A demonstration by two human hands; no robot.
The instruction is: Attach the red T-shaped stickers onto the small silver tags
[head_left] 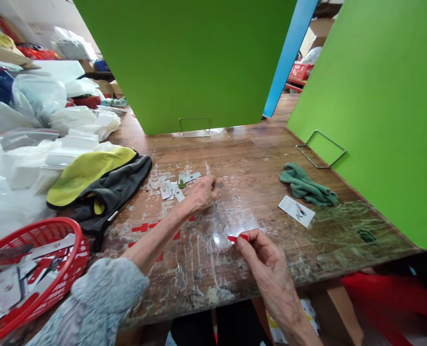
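Between the thumb and forefinger of my right hand (267,259) is a small flat red piece (232,239), held just above the near part of the table. My left hand (204,192) reaches farther out, low over the tabletop, its fingers closed together; whatever they pinch is hidden. Just left of it lies a loose cluster of small grey-white flat pieces (166,190), with one dark green piece (182,183) among them. Several red T-shaped pieces (140,228) lie on the wood, partly covered by my left forearm.
A red basket (77,235) of flat pieces stands at the left, beside a yellow-grey cloth (91,178) and piled plastic bags (40,101). Large green boards (199,62) on wire stands rise behind and right. A green rag (307,185) and a printed card (296,210) lie right on the worn table (242,158).
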